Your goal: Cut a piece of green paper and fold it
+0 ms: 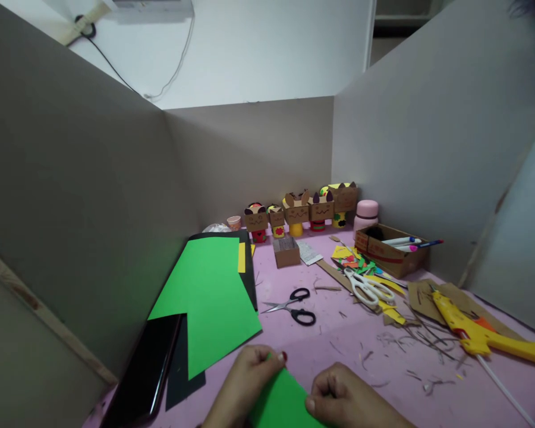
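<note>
Both hands low at table edge, knuckles up. Left hand [245, 380] and right hand [343, 398] each pinch the small green paper [283, 404], fingers curled closed on it.

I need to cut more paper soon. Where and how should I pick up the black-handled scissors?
Probably best by the two black handle loops of the black-handled scissors, reaching from the right. They lie flat on the pink table, blades parted and pointing left toward the green sheet, so the handles are the blunt end.
</note>
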The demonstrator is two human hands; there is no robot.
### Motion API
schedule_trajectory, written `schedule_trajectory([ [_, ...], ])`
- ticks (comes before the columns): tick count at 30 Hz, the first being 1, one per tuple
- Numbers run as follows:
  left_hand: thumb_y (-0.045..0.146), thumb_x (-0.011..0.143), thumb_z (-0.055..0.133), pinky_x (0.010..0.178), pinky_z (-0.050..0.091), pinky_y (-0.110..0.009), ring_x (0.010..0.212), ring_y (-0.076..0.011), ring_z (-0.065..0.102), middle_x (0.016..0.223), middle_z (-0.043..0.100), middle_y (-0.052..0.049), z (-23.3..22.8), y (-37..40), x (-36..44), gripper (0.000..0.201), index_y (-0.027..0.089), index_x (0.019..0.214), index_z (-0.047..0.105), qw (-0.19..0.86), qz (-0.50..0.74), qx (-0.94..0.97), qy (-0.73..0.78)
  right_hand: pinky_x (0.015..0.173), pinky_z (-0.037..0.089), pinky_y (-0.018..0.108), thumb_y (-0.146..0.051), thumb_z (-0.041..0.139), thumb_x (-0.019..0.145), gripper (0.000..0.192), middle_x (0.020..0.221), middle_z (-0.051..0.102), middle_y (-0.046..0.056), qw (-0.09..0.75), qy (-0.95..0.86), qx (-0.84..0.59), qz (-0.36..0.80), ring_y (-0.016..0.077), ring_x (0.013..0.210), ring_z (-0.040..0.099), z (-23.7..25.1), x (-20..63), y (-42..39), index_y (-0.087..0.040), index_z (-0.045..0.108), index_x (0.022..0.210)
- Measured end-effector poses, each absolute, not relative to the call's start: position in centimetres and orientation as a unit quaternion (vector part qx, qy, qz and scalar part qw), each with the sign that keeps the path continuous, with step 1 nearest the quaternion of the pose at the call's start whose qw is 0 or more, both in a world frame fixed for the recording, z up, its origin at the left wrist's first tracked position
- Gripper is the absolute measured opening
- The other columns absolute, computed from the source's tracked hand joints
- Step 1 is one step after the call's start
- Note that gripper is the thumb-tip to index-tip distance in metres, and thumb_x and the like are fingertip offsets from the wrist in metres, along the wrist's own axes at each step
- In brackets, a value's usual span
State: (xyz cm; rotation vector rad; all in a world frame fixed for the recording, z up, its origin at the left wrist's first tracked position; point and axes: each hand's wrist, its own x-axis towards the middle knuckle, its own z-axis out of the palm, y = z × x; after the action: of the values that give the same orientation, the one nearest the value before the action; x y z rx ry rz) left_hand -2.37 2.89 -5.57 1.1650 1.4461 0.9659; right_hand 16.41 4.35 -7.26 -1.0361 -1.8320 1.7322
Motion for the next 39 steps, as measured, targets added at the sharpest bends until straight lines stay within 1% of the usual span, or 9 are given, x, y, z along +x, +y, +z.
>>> schedule_trajectory([
  [7,0.051,0.056,0.074,0.044,0.028,-0.021,0.040,-0.0080,0.040,0.044,0.048,0.006,-4.0,3.1,-5.7,0.041,0.017,0.053,0.050,0.500,0.481,0.381,0.612,0.044,0.021,0.022,-0.059,0.064,0.061,0.044,0.049,0.036,-0.008,0.236,-0.633,-0.374,0.635,0.0070,0.047,0.030,-6.4,19.8,5.2,-0.018,0.048,0.059],
  [15,0.046,0.054,0.078,0.047,0.038,-0.021,0.044,-0.0113,0.052,0.047,0.060,0.002,-2.8,3.2,-7.1,0.037,0.015,0.059,0.060,0.501,0.533,0.328,0.598,0.035,0.026,0.021,-0.067,0.058,0.065,0.051,0.038,0.051,-0.003,0.245,-0.590,-0.420,0.645,0.0084,0.031,0.041,-6.2,23.5,6.1,-0.016,0.053,0.059],
  [18,0.045,0.056,0.078,0.048,0.038,-0.021,0.044,-0.0107,0.053,0.048,0.061,0.002,-3.0,3.3,-6.9,0.036,0.014,0.060,0.060,0.513,0.529,0.326,0.591,0.044,0.034,0.022,-0.065,0.052,0.073,0.050,0.053,0.057,0.000,0.336,-0.600,-0.445,0.573,0.0109,0.045,0.049,-5.2,23.7,6.2,-0.017,0.056,0.064],
  [20,0.045,0.057,0.078,0.045,0.035,-0.020,0.040,-0.0089,0.049,0.045,0.058,0.004,-3.3,3.2,-6.2,0.036,0.015,0.056,0.058,0.526,0.519,0.333,0.586,0.059,0.042,0.026,-0.059,0.054,0.076,0.043,0.078,0.065,0.006,0.389,-0.631,-0.446,0.501,0.0163,0.067,0.056,-4.5,22.7,5.9,-0.016,0.063,0.078],
  [22,0.044,0.056,0.078,0.042,0.031,-0.019,0.037,-0.0069,0.044,0.042,0.054,0.005,-3.7,3.1,-5.4,0.037,0.015,0.053,0.055,0.535,0.508,0.343,0.581,0.069,0.042,0.029,-0.051,0.059,0.076,0.040,0.097,0.064,0.008,0.358,-0.679,-0.426,0.479,0.0201,0.080,0.056,-4.1,21.2,5.3,-0.017,0.064,0.096],
  [24,0.044,0.055,0.079,0.041,0.028,-0.019,0.036,-0.0062,0.041,0.041,0.051,0.006,-4.0,3.0,-4.9,0.039,0.015,0.050,0.053,0.538,0.500,0.352,0.580,0.059,0.037,0.026,-0.046,0.059,0.075,0.032,0.073,0.061,0.003,0.277,-0.725,-0.391,0.495,0.0165,0.066,0.051,-4.2,20.0,4.7,-0.016,0.066,0.080],
  [26,0.046,0.051,0.080,0.040,0.027,-0.020,0.035,-0.0072,0.041,0.039,0.051,0.005,-4.2,3.2,-4.9,0.042,0.015,0.049,0.053,0.534,0.495,0.358,0.585,0.048,0.025,0.024,-0.048,0.055,0.075,0.036,0.052,0.041,-0.004,0.216,-0.743,-0.383,0.505,0.0114,0.052,0.037,-4.9,19.4,4.4,-0.016,0.056,0.057],
  [28,0.049,0.049,0.080,0.039,0.026,-0.021,0.035,-0.0077,0.041,0.038,0.050,0.005,-4.3,3.4,-5.0,0.044,0.015,0.048,0.053,0.522,0.499,0.358,0.591,0.047,0.019,0.025,-0.052,0.052,0.073,0.040,0.052,0.031,-0.006,0.203,-0.737,-0.389,0.514,0.0105,0.052,0.030,-5.6,19.6,4.4,-0.018,0.049,0.054],
  [39,0.054,0.062,0.069,0.042,0.033,-0.022,0.037,-0.0105,0.046,0.041,0.053,0.003,-4.0,3.4,-5.8,0.042,0.016,0.053,0.056,0.429,0.537,0.373,0.623,0.051,0.024,0.026,-0.059,0.054,0.069,0.042,0.059,0.037,-0.004,0.232,-0.681,-0.412,0.559,0.0130,0.057,0.034,-5.7,21.5,3.9,-0.018,0.048,0.061],
])
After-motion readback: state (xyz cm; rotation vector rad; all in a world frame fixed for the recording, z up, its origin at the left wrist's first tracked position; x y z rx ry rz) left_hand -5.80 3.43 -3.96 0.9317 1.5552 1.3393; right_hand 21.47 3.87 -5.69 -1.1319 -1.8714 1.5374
